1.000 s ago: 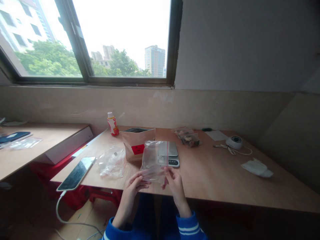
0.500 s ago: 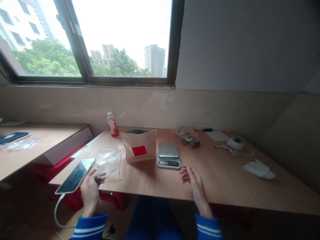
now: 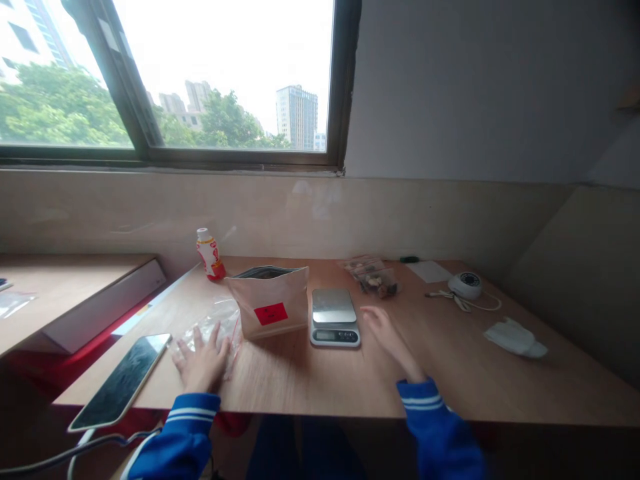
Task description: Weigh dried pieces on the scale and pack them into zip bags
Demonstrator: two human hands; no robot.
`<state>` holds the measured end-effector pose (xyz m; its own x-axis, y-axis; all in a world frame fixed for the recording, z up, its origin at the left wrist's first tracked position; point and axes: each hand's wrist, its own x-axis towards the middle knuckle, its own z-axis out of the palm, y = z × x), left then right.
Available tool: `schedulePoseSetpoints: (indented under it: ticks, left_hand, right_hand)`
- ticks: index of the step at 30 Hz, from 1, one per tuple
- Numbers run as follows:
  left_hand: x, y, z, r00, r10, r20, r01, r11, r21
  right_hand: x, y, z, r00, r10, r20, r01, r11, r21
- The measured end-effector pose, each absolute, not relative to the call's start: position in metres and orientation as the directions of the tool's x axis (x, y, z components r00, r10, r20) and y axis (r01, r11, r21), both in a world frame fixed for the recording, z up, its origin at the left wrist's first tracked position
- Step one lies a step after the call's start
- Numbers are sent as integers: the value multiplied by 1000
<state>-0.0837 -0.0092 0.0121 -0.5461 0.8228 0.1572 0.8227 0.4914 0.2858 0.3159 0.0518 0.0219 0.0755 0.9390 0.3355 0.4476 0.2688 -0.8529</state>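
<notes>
Plastic bag (image 3: pixel 216 328), clear, crumpled, under left hand (image 3: pixel 201 363)

scale (image 3: pixel 334 317) right of pouch (image 3: pixel 270 308), bottle (image 3: pixel 210 253) behind

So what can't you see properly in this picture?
Head view, scale: the numbers on its display are too small to read.
Head view, brown pouch: its front wall hides what is inside; the red label's print is too small.
Head view, clear bags: the left hand lies flat on them, so their count is unclear.
Head view, right hand: blurred, beside the scale.
</notes>
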Motion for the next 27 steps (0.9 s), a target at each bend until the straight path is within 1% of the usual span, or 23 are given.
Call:
schedulePoseSetpoints:
  ticks: [1, 3, 4, 6, 8, 12, 15, 17, 19, 21, 23, 24, 25, 26, 27]
  left_hand:
    - [-85, -5, 8, -545, 827, 139, 826, 500, 263]
    - [-87, 1, 2, -536, 834, 132, 834, 500, 233]
    - [-88, 2, 0, -525, 840, 135, 842, 490, 226]
    - [-90, 6, -1, -492, 860, 135, 861, 459, 219]
    - [-93, 9, -1, -458, 881, 122, 878, 427, 215]
    - [-97, 11, 3, -422, 901, 101, 890, 391, 237]
    - [-91, 5, 12, -470, 860, 198, 869, 412, 274]
    - [-83, 0, 20, -555, 794, 247, 819, 470, 329]
    - [-75, -4, 30, -634, 735, 242, 755, 520, 399]
    - [-67, -10, 42, -656, 701, 280, 732, 501, 462]
    - [-54, -19, 56, -660, 655, 368, 719, 410, 561]
    - [-45, -25, 63, -670, 634, 385, 689, 339, 641]
    - [-33, -32, 69, -696, 620, 363, 615, 253, 747]
    - [-18, -40, 75, -681, 665, 307, 513, 134, 848]
    - [-1, -49, 81, -643, 726, 244, 365, 10, 931]
  right_hand:
    - [319, 72, 20, 89, 927, 365, 553, 259, -792]
    - [324, 108, 17, 152, 914, 376, 731, 152, -665]
    - [325, 122, 16, 169, 907, 386, 789, 110, -605]
    - [329, 142, 11, 187, 891, 413, 849, 65, -525]
    - [333, 151, 6, 187, 874, 449, 869, 66, -490]
    - [348, 150, -2, 241, 844, 478, 873, 25, -486]
    - [359, 145, 5, 269, 837, 476, 868, 4, -497]
    - [363, 136, 20, 284, 823, 493, 848, 25, -530]
    - [361, 120, 40, 327, 786, 524, 791, 75, -607]
    - [351, 93, 64, 389, 736, 555, 704, 151, -694]
    - [333, 58, 86, 402, 683, 610, 640, 267, -721]
    - [322, 38, 95, 401, 666, 628, 608, 320, -727]
    - [311, 17, 101, 396, 664, 634, 576, 358, -735]
    - [298, -2, 105, 382, 678, 627, 543, 384, -746]
    - [286, -21, 107, 361, 699, 618, 516, 402, -756]
